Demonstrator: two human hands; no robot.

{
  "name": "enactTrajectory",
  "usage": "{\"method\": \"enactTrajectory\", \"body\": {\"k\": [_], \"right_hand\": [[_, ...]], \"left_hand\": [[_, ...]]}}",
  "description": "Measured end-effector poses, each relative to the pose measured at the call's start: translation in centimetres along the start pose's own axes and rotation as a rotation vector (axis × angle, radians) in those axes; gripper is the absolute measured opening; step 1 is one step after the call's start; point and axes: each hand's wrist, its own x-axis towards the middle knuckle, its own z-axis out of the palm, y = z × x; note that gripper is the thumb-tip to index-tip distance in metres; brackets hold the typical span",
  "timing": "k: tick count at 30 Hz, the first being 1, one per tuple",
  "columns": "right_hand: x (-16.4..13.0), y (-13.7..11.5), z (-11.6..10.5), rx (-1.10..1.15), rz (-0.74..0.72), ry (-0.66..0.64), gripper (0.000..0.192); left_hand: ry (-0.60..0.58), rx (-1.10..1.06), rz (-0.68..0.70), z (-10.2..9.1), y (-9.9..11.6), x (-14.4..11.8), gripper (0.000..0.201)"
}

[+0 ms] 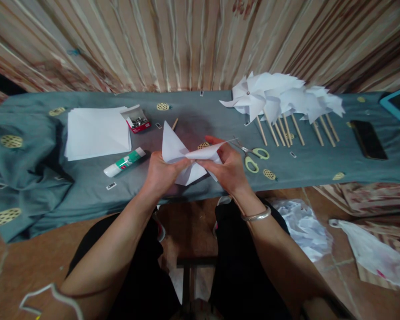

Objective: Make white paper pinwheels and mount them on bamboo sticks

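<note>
Writing: none legible; the glue stick (125, 162) carries a green band, its print too small to read.
Held item: white paper sheet (183, 155), partly folded, above the near edge of the table (36, 178), about mid-length.
Orientation: one pointed flap stands up toward the far edge; another flap runs rightward, roughly level, ending in a thin tip over the scissors (255, 156). Long axis left to right.
Left hand (162, 173): fingers closed narrow, pinching the sheet's lower left part; the upright flap rises just above its fingertips.
Right hand (230, 166): fingers curled shut on the rightward flap, thumb on top, paper passing between thumb and fingers.
Left of the hands: glue stick lying flat; paper stack (96, 133) toward the far left; open red box of pins (138, 121) touching the stack's right corner.
Right, far edge: white pinwheels (280, 100) on wooden sticks, laid in a row.
Right end: dark phone (368, 140), flat.
</note>
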Motion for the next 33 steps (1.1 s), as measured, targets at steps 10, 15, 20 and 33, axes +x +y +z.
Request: {"method": "enactTrajectory", "body": {"k": [10,15,20,33], "right_hand": [[0.1,0.1,-0.4,0.017,-0.03,-0.023,0.056],[-0.1,0.0,-0.3,0.013,-0.016,-0.018,0.053],[-0.1,0.0,-0.6,0.033,0.012,0.009,0.05],[-1.5,-0.9,-3.1,0.089,0.042,-0.041,0.049]], "left_hand": [[-0.024,-0.09,-0.072,0.2,0.0,-0.3,0.031],[-0.048,-0.157,-0.144,0.2,0.0,-0.5,0.033],[-0.136,-0.176,-0.205,-0.2,0.5,-1.2,0.031],[0.048,0.562,0.443,-2.9,-2.3,5.8,0.039]]}}
